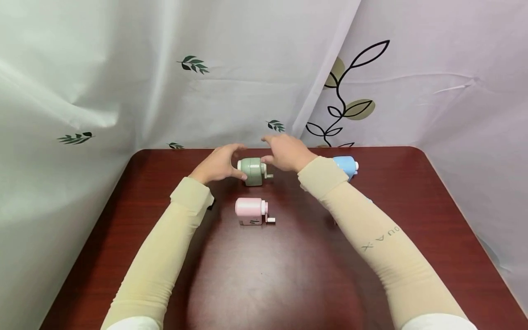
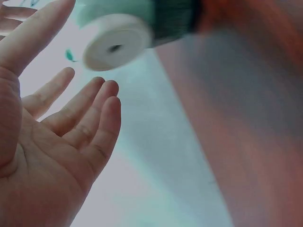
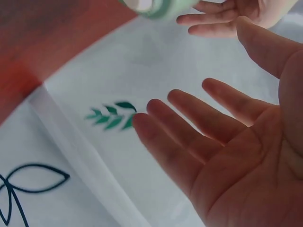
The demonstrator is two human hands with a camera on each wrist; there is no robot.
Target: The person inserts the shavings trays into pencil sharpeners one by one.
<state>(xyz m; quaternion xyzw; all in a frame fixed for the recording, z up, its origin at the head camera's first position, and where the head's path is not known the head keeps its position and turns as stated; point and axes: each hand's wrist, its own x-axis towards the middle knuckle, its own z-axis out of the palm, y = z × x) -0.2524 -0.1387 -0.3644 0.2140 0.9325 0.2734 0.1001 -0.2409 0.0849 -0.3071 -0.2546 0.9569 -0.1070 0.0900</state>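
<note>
A green pencil sharpener [image 1: 253, 172] with a side crank stands near the table's back edge, between both hands. My left hand [image 1: 218, 164] is at its left side, thumb overlapping its body in the head view. In the left wrist view the fingers are spread beside the sharpener's white round end [image 2: 118, 43]. Just above the crank side is my right hand [image 1: 286, 152], its fingers extended; the right wrist view shows its bare palm [image 3: 251, 175]. Closer to me sits a pink pencil sharpener [image 1: 249, 211] with a white crank, which neither hand touches.
A blue pencil sharpener [image 1: 345, 166] stands beyond my right forearm, partly covered by it. Small dark bits show beside the left cuff [image 1: 192, 195]. White leaf-printed curtain [image 1: 239, 101] hangs right behind the dark red table [image 1: 412, 192].
</note>
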